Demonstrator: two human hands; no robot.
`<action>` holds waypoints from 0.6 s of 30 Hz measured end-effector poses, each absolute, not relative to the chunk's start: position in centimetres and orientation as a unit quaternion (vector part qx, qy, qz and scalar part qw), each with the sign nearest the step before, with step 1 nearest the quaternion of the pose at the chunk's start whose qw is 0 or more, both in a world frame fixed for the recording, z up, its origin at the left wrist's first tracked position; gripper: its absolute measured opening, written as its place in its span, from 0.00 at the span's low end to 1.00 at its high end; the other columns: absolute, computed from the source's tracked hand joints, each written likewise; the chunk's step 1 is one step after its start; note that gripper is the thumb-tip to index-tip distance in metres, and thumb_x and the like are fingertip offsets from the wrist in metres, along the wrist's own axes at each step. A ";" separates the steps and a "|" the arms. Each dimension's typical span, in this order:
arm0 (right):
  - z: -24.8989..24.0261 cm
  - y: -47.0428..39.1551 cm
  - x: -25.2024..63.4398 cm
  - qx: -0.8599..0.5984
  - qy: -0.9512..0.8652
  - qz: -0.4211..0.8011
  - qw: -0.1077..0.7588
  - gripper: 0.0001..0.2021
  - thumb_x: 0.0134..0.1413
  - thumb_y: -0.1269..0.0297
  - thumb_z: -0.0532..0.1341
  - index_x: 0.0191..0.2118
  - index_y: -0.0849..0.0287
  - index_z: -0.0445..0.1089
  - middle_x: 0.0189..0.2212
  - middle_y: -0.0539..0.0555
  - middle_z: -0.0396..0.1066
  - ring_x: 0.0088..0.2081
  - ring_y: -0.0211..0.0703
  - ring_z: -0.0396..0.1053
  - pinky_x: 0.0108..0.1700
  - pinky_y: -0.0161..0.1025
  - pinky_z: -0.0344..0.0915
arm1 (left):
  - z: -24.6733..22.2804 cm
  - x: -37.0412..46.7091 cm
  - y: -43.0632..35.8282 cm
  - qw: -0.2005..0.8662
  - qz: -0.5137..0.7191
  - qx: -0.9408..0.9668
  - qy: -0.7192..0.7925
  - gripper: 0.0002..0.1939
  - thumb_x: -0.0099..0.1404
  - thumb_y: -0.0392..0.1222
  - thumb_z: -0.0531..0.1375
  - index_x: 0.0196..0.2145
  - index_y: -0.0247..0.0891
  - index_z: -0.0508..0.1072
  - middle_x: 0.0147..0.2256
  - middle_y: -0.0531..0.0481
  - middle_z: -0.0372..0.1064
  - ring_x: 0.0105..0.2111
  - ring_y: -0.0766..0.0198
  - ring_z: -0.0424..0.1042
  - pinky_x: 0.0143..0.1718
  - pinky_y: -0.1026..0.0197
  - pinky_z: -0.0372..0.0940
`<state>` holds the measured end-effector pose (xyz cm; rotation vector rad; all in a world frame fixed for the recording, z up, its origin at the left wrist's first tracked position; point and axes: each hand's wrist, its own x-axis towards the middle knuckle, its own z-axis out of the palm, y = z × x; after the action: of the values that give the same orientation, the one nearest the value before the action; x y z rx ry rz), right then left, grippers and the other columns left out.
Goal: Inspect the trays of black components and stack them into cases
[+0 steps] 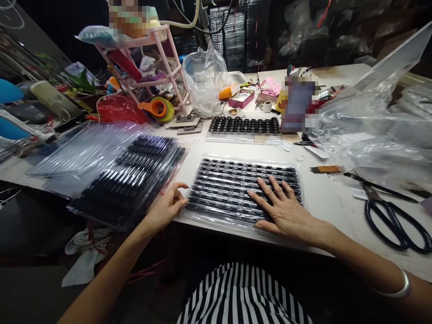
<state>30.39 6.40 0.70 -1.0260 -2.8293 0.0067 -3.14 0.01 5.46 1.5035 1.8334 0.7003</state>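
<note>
A clear plastic tray (219,191) with rows of narrow black parts lies flat near the table's front edge. At its left edge is my left hand (167,204), its thumb and curled fingers closed at the tray's corner and the index finger held apart above; part of the grip is hidden. My right hand (281,207) lies flat on the tray's right half, fingers spread and pressing on the surface. To the left, beside my left forearm, a stack of similar filled trays (124,180) overlaps some clear plastic sheets or trays (84,148).
Behind is another tray of black parts (245,126). Large scissors (388,211) and a cutter blade (326,169) lie at the right, near crumpled clear plastic (367,121). A pink shelf rack (168,67), an orange tape roll (157,108) and a pink box (241,99) stand farther back.
</note>
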 end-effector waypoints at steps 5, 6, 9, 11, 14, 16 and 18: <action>1.2 6.4 30.1 -0.353 -0.934 0.030 0.046 0.37 0.54 0.37 0.50 0.66 0.48 0.48 0.68 0.62 0.37 0.66 0.71 0.33 0.59 0.69 0.41 | 5.1 -1.3 1.5 0.083 0.200 0.730 0.648 0.27 0.65 0.47 0.52 0.61 0.41 0.57 0.61 0.41 0.55 0.62 0.50 0.51 0.59 0.45 0.49; 1.5 6.4 30.0 -0.357 -0.933 0.035 0.043 0.38 0.54 0.36 0.51 0.66 0.49 0.48 0.67 0.62 0.37 0.65 0.71 0.33 0.59 0.69 0.41 | 4.5 -1.0 1.9 0.067 0.177 0.750 0.634 0.27 0.66 0.49 0.50 0.61 0.40 0.57 0.63 0.41 0.52 0.63 0.50 0.48 0.60 0.43 0.48; 2.1 6.4 30.6 -0.345 -0.936 0.051 0.056 0.37 0.54 0.37 0.50 0.65 0.50 0.50 0.67 0.62 0.40 0.66 0.68 0.35 0.60 0.67 0.42 | 2.2 -0.8 2.9 0.094 0.154 0.756 0.629 0.28 0.68 0.52 0.46 0.61 0.37 0.57 0.64 0.40 0.48 0.63 0.50 0.48 0.61 0.42 0.47; 2.3 6.5 31.7 -0.359 -0.928 0.057 0.084 0.31 0.59 0.42 0.49 0.64 0.50 0.54 0.66 0.60 0.44 0.66 0.63 0.38 0.62 0.63 0.43 | 1.3 -1.1 3.1 0.109 0.183 0.752 0.624 0.30 0.68 0.53 0.46 0.62 0.35 0.56 0.65 0.39 0.46 0.63 0.52 0.49 0.62 0.44 0.46; 2.0 6.5 34.6 -0.431 -0.890 0.072 0.130 0.23 0.66 0.57 0.46 0.62 0.58 0.59 0.66 0.60 0.46 0.66 0.55 0.40 0.63 0.58 0.45 | 1.5 -2.0 2.2 0.145 0.219 0.751 0.605 0.28 0.68 0.51 0.49 0.62 0.39 0.56 0.65 0.44 0.47 0.63 0.55 0.50 0.61 0.47 0.48; 1.7 6.1 36.8 -0.448 -0.874 0.104 0.156 0.23 0.65 0.65 0.45 0.61 0.65 0.59 0.66 0.62 0.46 0.67 0.51 0.39 0.64 0.54 0.46 | 2.1 -2.7 0.6 0.177 0.219 0.768 0.575 0.25 0.68 0.46 0.49 0.62 0.45 0.56 0.64 0.49 0.49 0.62 0.57 0.52 0.61 0.49 0.49; 1.5 5.2 39.1 -0.430 -0.870 0.161 0.179 0.23 0.63 0.68 0.44 0.61 0.66 0.59 0.66 0.60 0.46 0.67 0.47 0.38 0.64 0.51 0.47 | 2.6 -3.2 -1.3 0.200 0.206 0.797 0.531 0.25 0.68 0.40 0.48 0.62 0.51 0.56 0.63 0.53 0.51 0.61 0.59 0.53 0.60 0.52 0.51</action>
<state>39.05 5.24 1.46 -1.2160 -2.4592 0.4544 -3.16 -1.29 2.62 2.2281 1.4852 0.5756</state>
